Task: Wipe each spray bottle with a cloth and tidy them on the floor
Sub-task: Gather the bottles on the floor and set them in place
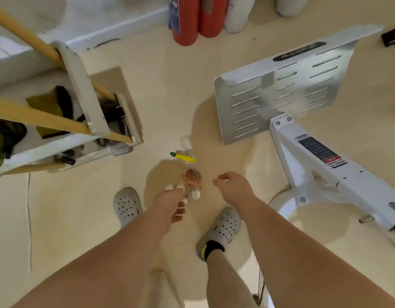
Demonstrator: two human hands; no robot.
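Item, cream floor [59, 218]: spray bottle with yellow-green trigger head [183, 157], just ahead of the person's feet. Near it, a blurred orange item [191, 176], left hand [170, 207] reaching it, grip unclear. Right hand [234, 185] apart, loosely curled, apparently holding nothing.

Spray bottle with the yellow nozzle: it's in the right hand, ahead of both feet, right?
Not in the right hand. The head view shows the spray bottle on the floor, ahead of both feet, with the right hand apart from it.
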